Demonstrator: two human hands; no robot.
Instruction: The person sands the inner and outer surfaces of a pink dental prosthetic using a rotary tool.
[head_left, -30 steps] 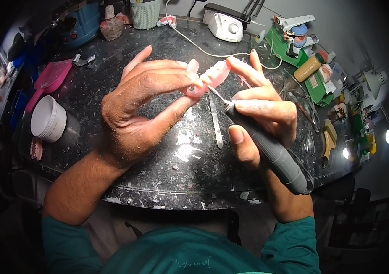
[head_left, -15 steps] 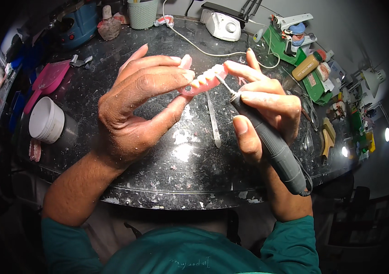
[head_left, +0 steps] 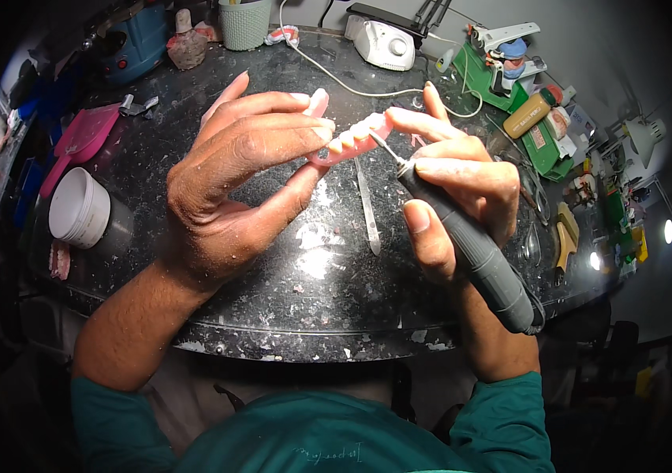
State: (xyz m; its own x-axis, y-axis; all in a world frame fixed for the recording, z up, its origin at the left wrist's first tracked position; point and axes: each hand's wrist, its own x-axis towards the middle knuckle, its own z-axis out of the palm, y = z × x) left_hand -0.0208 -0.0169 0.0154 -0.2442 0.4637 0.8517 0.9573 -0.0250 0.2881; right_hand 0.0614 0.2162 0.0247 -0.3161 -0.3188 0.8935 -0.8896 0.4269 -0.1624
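Note:
A pink denture (head_left: 366, 142) with several cream teeth is pinched between the thumb and fingers of my left hand (head_left: 233, 173), which is closed on its left end. My right hand (head_left: 466, 173) is wrapped round a dark grey rotary handpiece (head_left: 474, 248). The handpiece's thin metal bur (head_left: 385, 144) meets the denture's pink base just below the teeth. One finger of my right hand rests against the denture's right end. Beneath the denture, a slim metal spatula (head_left: 367, 209) lies on the dark, dust-flecked bench (head_left: 273, 303).
On the left stand a white tub (head_left: 80, 206) and a pink dustpan (head_left: 87, 135), with another denture (head_left: 59, 260) beside the tub. At the back are a white control box (head_left: 384, 45) with a cable (head_left: 344, 85) and a woven pot (head_left: 244, 25). A brush (head_left: 565, 240) lies right.
The handpiece has tilted slightly, its rear end shifting a little right, and the bur tip has slid slightly left along the denture. My left hand has barely moved.

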